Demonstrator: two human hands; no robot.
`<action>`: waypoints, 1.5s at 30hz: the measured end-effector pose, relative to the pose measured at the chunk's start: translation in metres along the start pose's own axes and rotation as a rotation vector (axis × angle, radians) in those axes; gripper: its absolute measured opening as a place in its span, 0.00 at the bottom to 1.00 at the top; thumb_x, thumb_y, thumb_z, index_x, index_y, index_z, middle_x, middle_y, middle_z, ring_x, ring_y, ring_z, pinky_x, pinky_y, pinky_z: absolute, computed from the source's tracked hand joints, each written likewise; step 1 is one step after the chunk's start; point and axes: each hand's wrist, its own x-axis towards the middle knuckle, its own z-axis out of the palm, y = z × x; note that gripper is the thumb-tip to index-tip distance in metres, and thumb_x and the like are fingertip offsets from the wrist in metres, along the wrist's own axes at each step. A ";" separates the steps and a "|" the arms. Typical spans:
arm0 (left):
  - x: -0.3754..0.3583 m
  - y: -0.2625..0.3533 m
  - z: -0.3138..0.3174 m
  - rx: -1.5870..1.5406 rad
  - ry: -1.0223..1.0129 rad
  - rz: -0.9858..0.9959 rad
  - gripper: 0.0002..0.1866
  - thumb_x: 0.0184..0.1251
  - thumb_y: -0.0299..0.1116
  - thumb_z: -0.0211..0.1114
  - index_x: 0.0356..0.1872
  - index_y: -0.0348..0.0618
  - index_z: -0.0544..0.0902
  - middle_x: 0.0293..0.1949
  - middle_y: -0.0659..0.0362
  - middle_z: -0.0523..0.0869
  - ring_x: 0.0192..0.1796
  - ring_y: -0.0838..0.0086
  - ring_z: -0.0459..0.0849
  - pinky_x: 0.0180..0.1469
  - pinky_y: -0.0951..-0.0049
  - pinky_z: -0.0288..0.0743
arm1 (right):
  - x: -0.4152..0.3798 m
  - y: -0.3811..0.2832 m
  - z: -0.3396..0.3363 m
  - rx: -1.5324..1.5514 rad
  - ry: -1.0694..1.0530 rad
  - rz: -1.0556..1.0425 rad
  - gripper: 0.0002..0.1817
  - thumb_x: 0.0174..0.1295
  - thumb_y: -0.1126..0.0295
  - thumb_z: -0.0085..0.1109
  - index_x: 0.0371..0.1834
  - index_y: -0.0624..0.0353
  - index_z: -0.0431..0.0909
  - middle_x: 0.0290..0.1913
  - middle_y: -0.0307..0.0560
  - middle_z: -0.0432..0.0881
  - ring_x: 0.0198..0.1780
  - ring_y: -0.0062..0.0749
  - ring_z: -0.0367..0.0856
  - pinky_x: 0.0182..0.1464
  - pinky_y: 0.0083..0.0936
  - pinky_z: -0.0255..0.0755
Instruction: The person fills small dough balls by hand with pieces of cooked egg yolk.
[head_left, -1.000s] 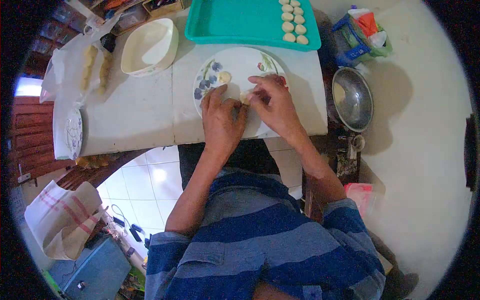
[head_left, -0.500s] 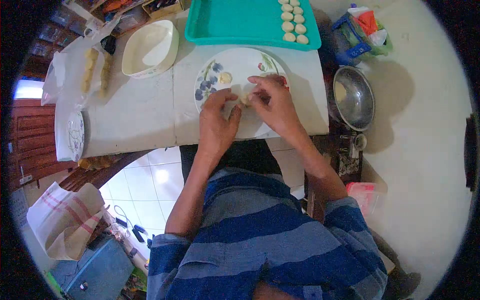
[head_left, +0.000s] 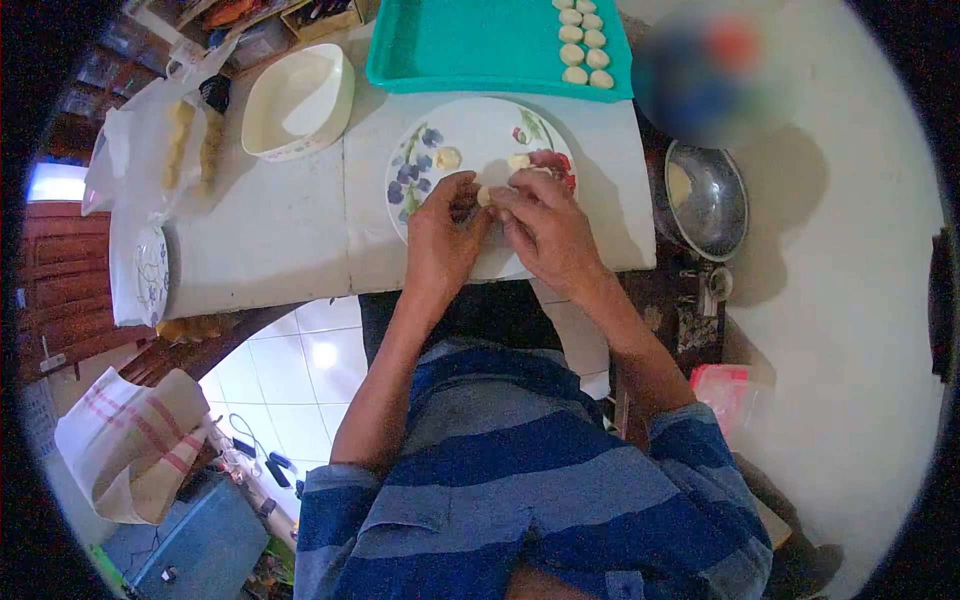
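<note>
On the white tabletop (head_left: 280, 220), a flowered plate (head_left: 478, 125) and a green tray (head_left: 465, 45) of round dough balls (head_left: 571, 53) are set. Over the plate, a small dough piece (head_left: 485, 196) is pinched by the fingers (head_left: 527, 206) of the left hand (head_left: 442, 240) and right hand (head_left: 556, 236) together.

10 visible rounds (head_left: 571, 54), 1 green tray (head_left: 470, 45), 2 hands (head_left: 443, 245), 1 white dish (head_left: 290, 108), 1 metal bowl (head_left: 716, 205)

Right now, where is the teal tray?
In the head view, the teal tray is at the top, on the table's far side, just beyond the floral plate and right of the cream dish.
</note>
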 end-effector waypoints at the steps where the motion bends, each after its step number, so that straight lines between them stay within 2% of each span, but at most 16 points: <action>1: -0.001 0.002 -0.001 0.003 -0.001 0.003 0.21 0.64 0.24 0.71 0.59 0.33 0.81 0.48 0.43 0.89 0.45 0.59 0.91 0.49 0.64 0.84 | 0.000 0.000 0.000 0.001 0.004 0.000 0.15 0.64 0.70 0.64 0.54 0.58 0.83 0.54 0.55 0.79 0.58 0.54 0.79 0.62 0.44 0.76; 4: -0.003 0.002 -0.002 0.111 0.021 0.020 0.22 0.63 0.26 0.72 0.59 0.33 0.81 0.50 0.42 0.87 0.49 0.54 0.88 0.54 0.59 0.81 | 0.000 0.001 -0.003 0.087 0.084 0.053 0.18 0.64 0.71 0.64 0.57 0.58 0.82 0.57 0.57 0.79 0.61 0.57 0.78 0.67 0.46 0.72; 6: 0.000 -0.009 0.000 0.395 0.139 0.292 0.21 0.62 0.29 0.72 0.56 0.33 0.83 0.51 0.42 0.84 0.53 0.48 0.82 0.60 0.53 0.75 | 0.003 0.004 -0.008 0.121 0.138 0.100 0.18 0.64 0.72 0.64 0.58 0.58 0.82 0.59 0.58 0.79 0.65 0.59 0.77 0.70 0.46 0.71; 9: 0.002 -0.011 0.001 0.454 0.053 0.254 0.19 0.62 0.31 0.72 0.52 0.33 0.85 0.51 0.42 0.83 0.56 0.46 0.79 0.64 0.51 0.70 | -0.002 0.017 -0.006 0.150 0.096 0.132 0.18 0.64 0.72 0.64 0.58 0.59 0.81 0.60 0.59 0.79 0.68 0.58 0.75 0.70 0.44 0.71; 18: 0.005 -0.006 0.005 0.416 0.041 0.253 0.14 0.62 0.30 0.72 0.47 0.36 0.86 0.49 0.46 0.85 0.53 0.47 0.81 0.60 0.51 0.72 | -0.003 0.016 -0.012 0.230 0.098 0.160 0.16 0.67 0.72 0.63 0.57 0.59 0.81 0.62 0.58 0.80 0.72 0.57 0.73 0.72 0.43 0.69; 21: 0.002 -0.003 0.009 0.259 -0.016 0.277 0.15 0.61 0.29 0.72 0.48 0.38 0.83 0.46 0.47 0.86 0.50 0.47 0.82 0.57 0.51 0.74 | -0.005 0.013 -0.013 0.234 0.103 0.200 0.16 0.66 0.73 0.63 0.57 0.60 0.82 0.63 0.58 0.79 0.72 0.57 0.73 0.73 0.43 0.68; 25: -0.003 0.018 0.012 0.335 -0.045 0.167 0.16 0.60 0.27 0.71 0.49 0.39 0.81 0.45 0.47 0.87 0.48 0.45 0.83 0.54 0.51 0.76 | -0.005 0.012 -0.015 0.286 0.123 0.175 0.16 0.66 0.72 0.63 0.57 0.60 0.82 0.64 0.59 0.79 0.71 0.57 0.73 0.74 0.44 0.67; 28: 0.001 0.019 0.008 0.278 -0.067 0.119 0.17 0.61 0.28 0.71 0.51 0.38 0.81 0.44 0.47 0.87 0.48 0.51 0.85 0.53 0.55 0.78 | -0.007 0.013 -0.016 0.328 0.111 0.226 0.17 0.66 0.72 0.64 0.58 0.60 0.82 0.64 0.59 0.79 0.71 0.57 0.74 0.73 0.43 0.68; 30: 0.004 0.018 0.002 0.043 -0.114 0.046 0.19 0.63 0.29 0.72 0.54 0.37 0.81 0.45 0.51 0.88 0.49 0.60 0.87 0.52 0.62 0.81 | -0.007 0.011 -0.020 0.330 0.161 0.187 0.18 0.65 0.73 0.65 0.59 0.60 0.82 0.63 0.59 0.79 0.69 0.55 0.76 0.69 0.40 0.73; 31: 0.007 0.015 -0.003 0.043 -0.111 0.047 0.19 0.63 0.29 0.72 0.54 0.37 0.81 0.45 0.51 0.88 0.49 0.60 0.87 0.52 0.62 0.81 | -0.007 0.008 -0.024 0.330 0.160 0.184 0.18 0.65 0.73 0.65 0.59 0.60 0.82 0.63 0.59 0.79 0.69 0.55 0.76 0.69 0.40 0.73; 33: 0.015 0.007 -0.013 -0.357 -0.241 -0.167 0.18 0.68 0.31 0.71 0.56 0.38 0.82 0.47 0.55 0.88 0.49 0.68 0.87 0.51 0.68 0.82 | -0.005 0.001 -0.032 0.433 0.115 0.227 0.19 0.64 0.72 0.66 0.59 0.60 0.82 0.61 0.56 0.80 0.64 0.52 0.80 0.63 0.35 0.78; 34: 0.017 0.010 -0.018 -0.359 -0.237 -0.167 0.18 0.68 0.31 0.71 0.56 0.38 0.82 0.47 0.55 0.88 0.49 0.68 0.87 0.51 0.68 0.82 | -0.004 -0.001 -0.034 0.433 0.113 0.224 0.19 0.64 0.72 0.66 0.59 0.60 0.82 0.61 0.56 0.80 0.64 0.52 0.80 0.63 0.35 0.78; 36: 0.019 0.017 -0.028 -0.787 -0.338 -0.472 0.15 0.73 0.30 0.68 0.57 0.39 0.82 0.50 0.58 0.87 0.49 0.70 0.87 0.52 0.70 0.83 | -0.004 -0.002 -0.037 0.272 0.069 0.044 0.19 0.61 0.73 0.68 0.57 0.58 0.83 0.57 0.52 0.82 0.59 0.49 0.83 0.59 0.35 0.81; 37: 0.019 0.019 -0.033 -0.789 -0.334 -0.470 0.15 0.73 0.30 0.68 0.57 0.39 0.82 0.50 0.58 0.87 0.49 0.70 0.87 0.52 0.70 0.83 | -0.004 -0.002 -0.036 0.273 0.067 0.039 0.19 0.61 0.73 0.68 0.57 0.58 0.83 0.57 0.52 0.82 0.59 0.49 0.83 0.59 0.35 0.81; 39: 0.018 0.022 -0.042 -0.915 -0.380 -0.521 0.14 0.76 0.31 0.65 0.58 0.40 0.81 0.50 0.59 0.87 0.49 0.72 0.87 0.53 0.71 0.84 | -0.002 0.002 -0.033 0.145 0.088 -0.218 0.18 0.58 0.74 0.69 0.54 0.56 0.85 0.54 0.48 0.83 0.55 0.46 0.84 0.58 0.38 0.82; 45: 0.013 0.017 -0.050 -0.996 -0.445 -0.514 0.15 0.76 0.32 0.65 0.58 0.39 0.81 0.50 0.59 0.87 0.50 0.73 0.87 0.55 0.70 0.83 | 0.002 -0.004 -0.033 -0.004 0.114 -0.401 0.18 0.55 0.74 0.71 0.51 0.53 0.87 0.53 0.45 0.83 0.53 0.44 0.85 0.58 0.39 0.82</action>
